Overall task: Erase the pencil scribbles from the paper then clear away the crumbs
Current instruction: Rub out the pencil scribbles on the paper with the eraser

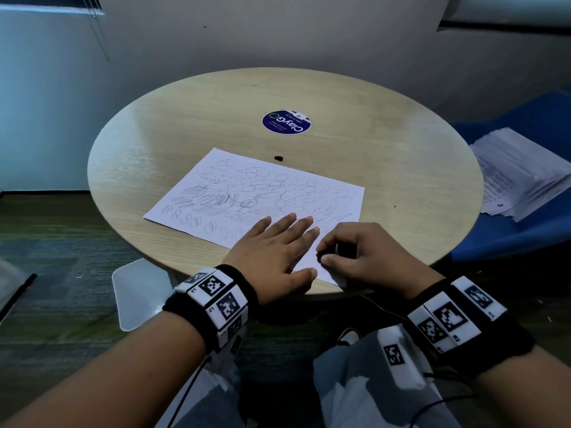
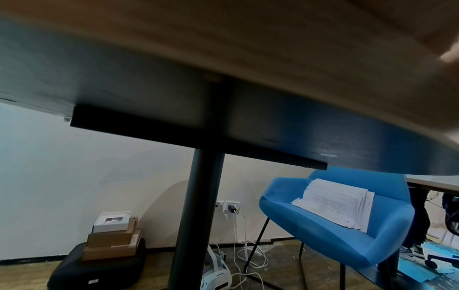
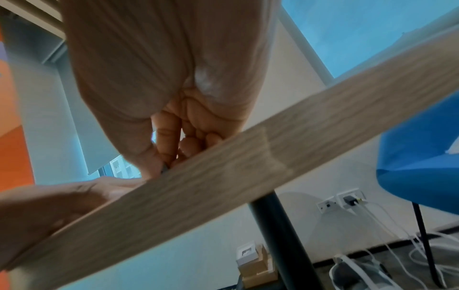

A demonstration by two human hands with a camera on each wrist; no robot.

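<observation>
Pressing flat on the paper point(image 1: 253, 193), the left hand point(image 1: 275, 251) lies with straight, spread fingers at the sheet's near edge. Just beside it, nearly touching, the right hand point(image 1: 364, 254) curls its fingers and thumb around a small dark eraser point(image 1: 324, 254) on the paper's near corner. Pencil scribbles point(image 1: 247, 189) cover the sheet beyond both hands. A dark crumb point(image 1: 279, 157) sits on the round table point(image 1: 401, 156) past the far edge.

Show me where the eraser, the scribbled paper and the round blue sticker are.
eraser point(image 1: 324, 254): head view, dark end showing between the right hand's fingers.
scribbled paper point(image 1: 262, 186): head view, middle of the sheet.
round blue sticker point(image 1: 286, 123): head view, its centre.
</observation>
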